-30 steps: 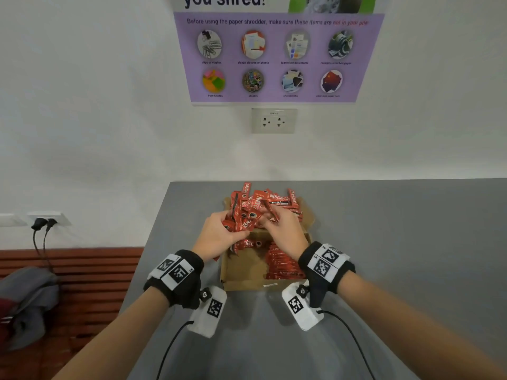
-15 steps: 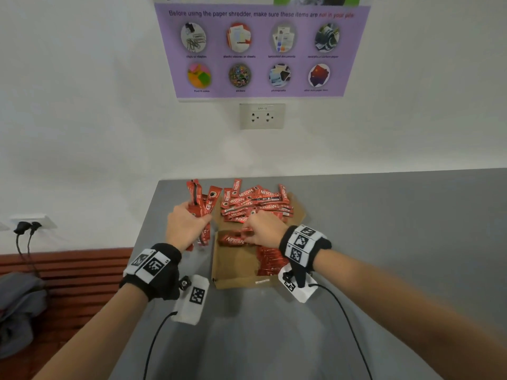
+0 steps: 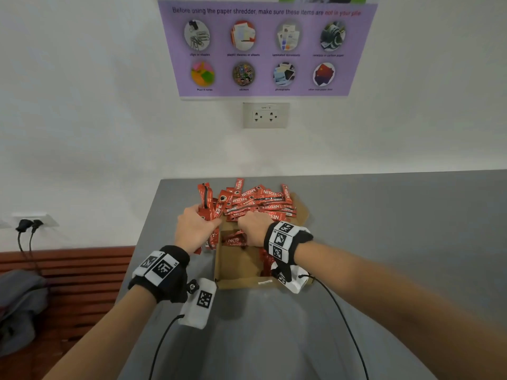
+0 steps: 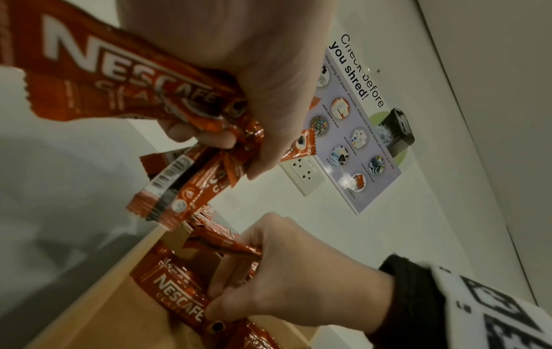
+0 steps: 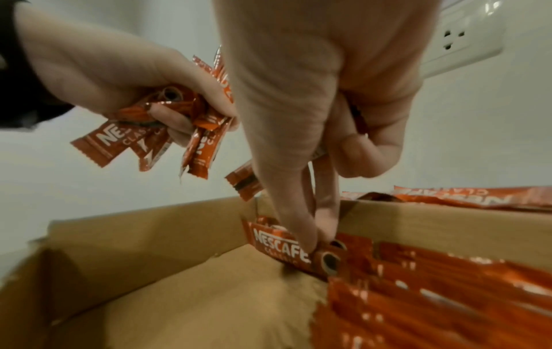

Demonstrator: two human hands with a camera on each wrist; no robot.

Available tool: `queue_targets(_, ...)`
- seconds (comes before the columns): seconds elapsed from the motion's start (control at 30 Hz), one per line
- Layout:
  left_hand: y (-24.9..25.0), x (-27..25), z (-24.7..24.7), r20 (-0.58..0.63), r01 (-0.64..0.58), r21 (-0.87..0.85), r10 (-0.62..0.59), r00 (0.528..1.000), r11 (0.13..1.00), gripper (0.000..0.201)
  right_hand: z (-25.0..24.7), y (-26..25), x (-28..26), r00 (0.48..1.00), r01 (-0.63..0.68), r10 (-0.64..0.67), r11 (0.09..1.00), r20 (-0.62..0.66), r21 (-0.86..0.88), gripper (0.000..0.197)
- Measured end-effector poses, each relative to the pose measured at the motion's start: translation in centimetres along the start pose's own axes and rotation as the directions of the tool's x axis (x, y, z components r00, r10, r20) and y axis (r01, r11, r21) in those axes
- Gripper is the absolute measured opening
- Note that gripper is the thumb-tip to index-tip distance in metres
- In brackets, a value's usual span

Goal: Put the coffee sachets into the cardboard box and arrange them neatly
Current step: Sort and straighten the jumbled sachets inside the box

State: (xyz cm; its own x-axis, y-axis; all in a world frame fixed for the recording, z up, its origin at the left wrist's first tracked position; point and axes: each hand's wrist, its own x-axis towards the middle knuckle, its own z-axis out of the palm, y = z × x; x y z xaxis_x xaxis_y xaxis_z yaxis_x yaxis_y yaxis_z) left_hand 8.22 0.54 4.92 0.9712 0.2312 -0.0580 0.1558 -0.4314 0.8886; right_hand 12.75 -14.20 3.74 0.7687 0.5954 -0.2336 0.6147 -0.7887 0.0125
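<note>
Open cardboard box on the grey worktop, close to the worktop's left edge. Landmark for everything below: that box.

Inside the box, along its right side: a row of red Nescafé Classic coffee sachets, laid side by side. Left part of the box floor bare brown cardboard. At and over the box's far end: a loose heap of more sachets, lying at mixed angles, some resting on the far flap.

Left hand just off the box's far left corner, fingers curled tight round a bunch of sachets; ends fanned out above and below the fist, one printed face toward the left wrist camera.

Right hand over the far half of the box, reaching down inside; thumb and forefinger pinching one sachet at the near end of the row by the far wall, the other fingers curled into the palm. Pinched sachet lying across the box, logo up.

Both wrists wrapped in black bands with white coded tags, a cabled white unit hanging from each, near the front edge of the box.

On the white wall beyond the box: a double power socket, and above it a purple paper-shredder poster. Left of the worktop, lower down: a red-brown slatted bench with grey cloth on it.
</note>
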Motion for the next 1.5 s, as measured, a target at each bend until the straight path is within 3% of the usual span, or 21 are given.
queue_targets(0.53, -0.1, 0.2, 0.6, 0.036, 0.001, 0.009, -0.001, 0.999, 1.000, 0.019, 0.2, 0.7, 0.2, 0.998, -0.040, 0.046, 0.993, -0.053, 0.114, 0.015)
queue_targets(0.63, -0.3, 0.3, 0.5, 0.033, 0.016, -0.009, -0.015, 0.999, 1.000, 0.019, 0.0, 1.3, -0.4, 0.992, -0.087, 0.104, 0.970, -0.068, 0.227, 0.031)
queue_targets(0.73, -0.2, 0.1, 0.4, 0.056, 0.034, -0.010, -0.033, 0.998, 0.999, 0.017, 0.2, 2.0, -2.0, 0.985, -0.041, 0.111, 0.897, -0.135, 0.441, 0.041)
queue_targets(0.93, 0.6, -0.3, 0.8, 0.120, -0.005, 0.066, -0.003, 0.993, 0.998, 0.014, 0.8, 3.5, -4.8, 0.977, 0.022, 0.084, 0.873, -0.194, 0.488, 0.034)
queue_targets(1.17, 1.1, -0.5, 1.4, 0.244, -0.064, 0.115, 0.034, 0.969, 0.991, 0.011, 1.0, 3.8, -5.0, 0.927, 0.043, 0.195, 0.794, -0.322, 0.606, 0.022)
queue_targets(1.3, 1.5, -0.6, 1.7, 0.158, -0.081, 0.063, 0.070, 0.985, 0.995, 0.013, 0.8, 3.4, -4.3, 0.922, 0.064, 0.190, 0.784, -0.338, 0.617, 0.023)
queue_targets(1.4, 1.2, -0.2, 1.4, 0.080, -0.054, 0.036, 0.051, 0.995, 0.998, 0.011, 1.1, 3.2, -4.0, 0.933, 0.010, 0.217, 0.782, -0.287, 0.623, 0.033)
queue_targets(1.5, 0.6, 0.6, 0.7, -0.018, -0.034, 0.107, 0.036, 0.999, 0.994, 0.009, 1.7, 2.7, -3.5, 0.968, -0.080, 0.173, 0.897, -0.180, 0.434, 0.031)
